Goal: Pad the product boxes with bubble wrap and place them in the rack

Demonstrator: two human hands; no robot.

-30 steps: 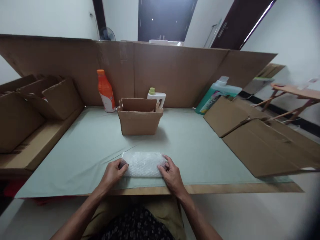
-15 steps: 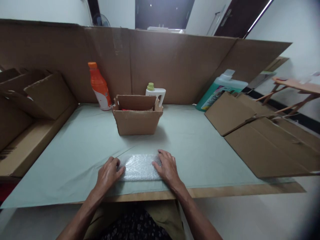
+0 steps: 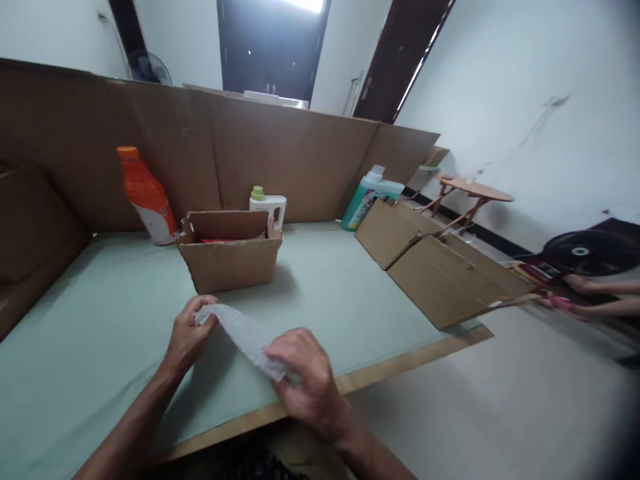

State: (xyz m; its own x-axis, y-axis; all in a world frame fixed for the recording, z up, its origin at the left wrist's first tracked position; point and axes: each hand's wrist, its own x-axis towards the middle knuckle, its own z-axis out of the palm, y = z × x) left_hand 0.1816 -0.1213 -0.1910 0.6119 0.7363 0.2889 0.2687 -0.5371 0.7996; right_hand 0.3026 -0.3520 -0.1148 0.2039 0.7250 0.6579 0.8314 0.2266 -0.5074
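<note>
A folded piece of bubble wrap (image 3: 245, 337) is held up off the table, slanting down from left to right. My left hand (image 3: 187, 333) pinches its far left end between thumb and fingers. At the opposite end, my right hand (image 3: 305, 380) grips it, somewhat blurred by motion. Just beyond my hands stands an open cardboard box (image 3: 233, 264) with something red inside, mostly hidden by the front wall. Behind it is a white bottle with a green cap (image 3: 269, 205), partly covered by the box.
An orange bottle (image 3: 147, 197) stands at the back left, a teal bottle (image 3: 367, 203) at the back right. Cardboard walls (image 3: 295, 160) surround the pale green tabletop (image 3: 320, 287). Cardboard flaps (image 3: 440, 273) border its right. Another person's hands (image 3: 560, 303) show at far right.
The bubble wrap lay flat on the table between my hands. It is now lifted and tilted, gripped at both ends. The view has swung to the right, bringing another person's hands into sight.
</note>
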